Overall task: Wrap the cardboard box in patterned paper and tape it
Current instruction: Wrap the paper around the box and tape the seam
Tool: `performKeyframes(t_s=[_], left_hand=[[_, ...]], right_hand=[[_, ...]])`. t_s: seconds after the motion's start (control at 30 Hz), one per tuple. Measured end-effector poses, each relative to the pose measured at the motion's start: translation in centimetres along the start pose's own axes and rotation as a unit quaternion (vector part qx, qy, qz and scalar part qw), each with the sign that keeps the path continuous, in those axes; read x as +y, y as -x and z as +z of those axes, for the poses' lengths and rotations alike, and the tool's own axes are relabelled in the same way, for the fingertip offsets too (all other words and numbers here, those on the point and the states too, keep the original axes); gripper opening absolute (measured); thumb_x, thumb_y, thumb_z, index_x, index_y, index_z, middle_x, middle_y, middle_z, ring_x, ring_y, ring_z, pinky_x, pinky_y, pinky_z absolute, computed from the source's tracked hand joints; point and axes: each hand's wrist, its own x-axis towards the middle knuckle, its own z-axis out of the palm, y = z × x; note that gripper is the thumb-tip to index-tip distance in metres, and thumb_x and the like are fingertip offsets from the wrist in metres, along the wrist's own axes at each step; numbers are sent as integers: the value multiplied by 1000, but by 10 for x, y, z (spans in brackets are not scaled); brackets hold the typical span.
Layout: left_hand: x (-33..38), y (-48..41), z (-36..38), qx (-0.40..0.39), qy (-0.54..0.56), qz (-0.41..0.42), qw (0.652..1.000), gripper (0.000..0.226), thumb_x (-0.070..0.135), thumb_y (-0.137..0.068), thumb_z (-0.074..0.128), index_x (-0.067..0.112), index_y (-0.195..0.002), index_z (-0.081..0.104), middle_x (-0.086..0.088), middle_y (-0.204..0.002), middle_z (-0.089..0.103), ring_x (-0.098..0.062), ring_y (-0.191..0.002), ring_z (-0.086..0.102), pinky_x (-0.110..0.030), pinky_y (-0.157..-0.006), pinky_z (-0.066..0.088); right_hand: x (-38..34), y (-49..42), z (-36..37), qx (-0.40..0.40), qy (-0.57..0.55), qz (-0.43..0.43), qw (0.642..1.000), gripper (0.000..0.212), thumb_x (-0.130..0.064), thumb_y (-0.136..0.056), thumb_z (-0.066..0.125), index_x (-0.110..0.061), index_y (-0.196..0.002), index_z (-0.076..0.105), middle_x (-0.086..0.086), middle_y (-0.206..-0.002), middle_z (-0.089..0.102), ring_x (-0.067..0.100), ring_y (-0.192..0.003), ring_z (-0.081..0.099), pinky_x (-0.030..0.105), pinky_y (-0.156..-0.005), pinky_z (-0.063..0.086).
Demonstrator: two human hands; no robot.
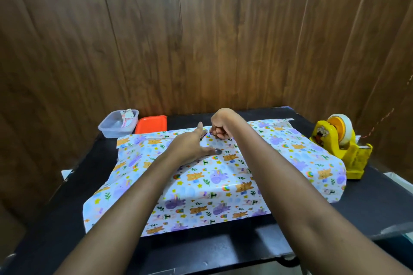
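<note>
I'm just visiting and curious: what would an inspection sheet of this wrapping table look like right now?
Surface: black table, partly covered by paper.
Job's things: patterned paper draped over a raised shape, cardboard box itself hidden; yellow tape dispenser at right.
Clutter: clear container and orange lid, back left.
Grippers: left hand flat on the paper; right hand curled on the paper beside it, hold unclear.
Cables: thin reddish strand by the right wall.
Surroundings: wooden wall panels.

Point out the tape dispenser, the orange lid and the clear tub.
tape dispenser (355,158): head view, yellow body.
orange lid (151,124): head view, top face.
clear tub (111,133): head view, front wall.
</note>
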Motion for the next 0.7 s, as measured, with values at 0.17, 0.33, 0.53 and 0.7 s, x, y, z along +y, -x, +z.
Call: performKeyframes(t_s=[0.17, 0.33, 0.53, 0.7], left_hand=[[-1, 0, 0, 2, 2, 0, 1000, 106, 63, -75, 62, 18, -151, 3, 9, -147, 39, -15, -133, 40, -31, -103, 38], [-2, 0, 0, 4, 2, -3, 1000, 103, 62, -75, 63, 19, -151, 7, 9, -147, 39, -14, -132, 40, -30, -103, 38], [0, -1, -1, 0, -13, -13, 1000, 104, 64, -74, 62, 19, -151, 8, 5, -145, 42, -16, -131, 42, -30, -100, 40], [4, -1, -5, -12, -43, -21, 999, 102, 63, -76, 60, 18, -151, 8, 1, -147, 41, -20, -133, 40, -31, -99, 40]], right_hand=[[-9, 0, -1, -13, 62, 22, 998, 35, -13, -99, 27, -1, -79, 53, 6, -33, 42, 10, -31, 34, 15, -36, 35], [-8, 2, -3, -25, 85, 13, 996, 37, -8, -100, 26, 0, -77, 54, 6, -33, 44, 12, -19, 35, 16, -33, 43], [-6, 6, -5, -13, 120, 8, 993, 38, -17, -101, 39, -4, -71, 57, 6, -41, 45, 11, -44, 38, 19, -39, 46], [8, 3, -12, -15, 210, 30, 977, 50, -43, -95, 48, -7, -59, 46, 2, -40, 41, 13, -51, 33, 23, -60, 40]])
